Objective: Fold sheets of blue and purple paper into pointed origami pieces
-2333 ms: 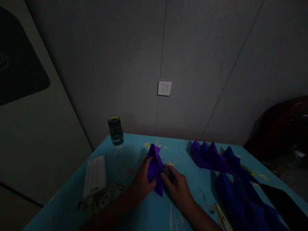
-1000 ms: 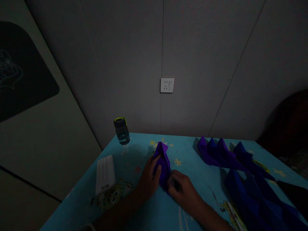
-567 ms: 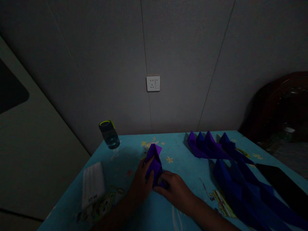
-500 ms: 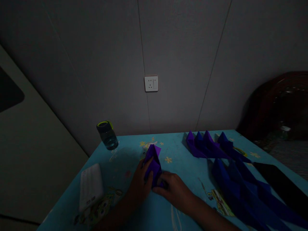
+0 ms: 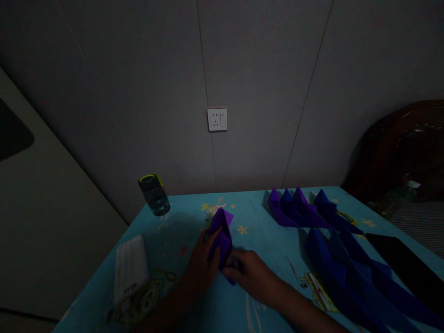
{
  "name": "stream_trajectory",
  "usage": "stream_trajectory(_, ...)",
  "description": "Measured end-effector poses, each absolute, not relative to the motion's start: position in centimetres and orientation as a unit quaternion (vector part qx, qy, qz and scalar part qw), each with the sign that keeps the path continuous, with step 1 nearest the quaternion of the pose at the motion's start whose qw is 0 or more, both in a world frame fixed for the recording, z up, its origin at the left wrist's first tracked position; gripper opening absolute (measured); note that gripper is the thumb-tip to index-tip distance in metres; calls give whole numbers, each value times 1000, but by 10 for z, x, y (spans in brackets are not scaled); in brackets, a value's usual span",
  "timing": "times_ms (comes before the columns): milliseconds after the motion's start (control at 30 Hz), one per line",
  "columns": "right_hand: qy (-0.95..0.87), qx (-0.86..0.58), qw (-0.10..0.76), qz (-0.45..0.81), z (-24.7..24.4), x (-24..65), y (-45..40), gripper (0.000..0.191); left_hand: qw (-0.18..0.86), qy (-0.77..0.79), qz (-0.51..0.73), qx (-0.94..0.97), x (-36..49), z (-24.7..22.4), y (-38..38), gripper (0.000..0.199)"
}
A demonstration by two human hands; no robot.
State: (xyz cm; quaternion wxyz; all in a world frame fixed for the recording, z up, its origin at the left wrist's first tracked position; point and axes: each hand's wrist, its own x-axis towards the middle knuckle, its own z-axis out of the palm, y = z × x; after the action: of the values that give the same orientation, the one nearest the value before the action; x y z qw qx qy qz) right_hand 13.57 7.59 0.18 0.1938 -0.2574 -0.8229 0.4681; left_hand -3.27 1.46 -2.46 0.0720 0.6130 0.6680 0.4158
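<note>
A folded purple paper piece point(image 5: 222, 240) stands upright near the middle of the table, with a pointed top and an open fold. My left hand point(image 5: 204, 259) grips its left side, fingers and thumb closed on the paper. At its lower right end my right hand point(image 5: 248, 273) pinches the paper between thumb and curled fingers. A small purple tip pokes out below the right thumb. Folded purple and blue paper boats point(image 5: 300, 210) sit in a row at the back right, and larger blue ones point(image 5: 357, 273) lie nearer on the right.
The table point(image 5: 187, 210) has a patterned light-blue cover. A dark bottle with a green rim point(image 5: 156, 196) stands at the back left. A white power bank point(image 5: 131, 268) lies on the left, a black flat object point(image 5: 405, 261) on the right. Behind is a wall with a socket point(image 5: 217, 120).
My right hand has shifted slightly right on the paper, and a purple tip now shows below its thumb. My left hand keeps its hold.
</note>
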Motion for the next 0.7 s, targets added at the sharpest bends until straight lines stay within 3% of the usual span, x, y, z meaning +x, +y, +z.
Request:
stream_trajectory(400,-880,-227,224,353,8,137,67,14,54,678,428,596,-37,-25,17,57)
stream_trajectory(700,-919,-201,212,266,4,138,69,17,58,695,403,592,-41,-33,18,53)
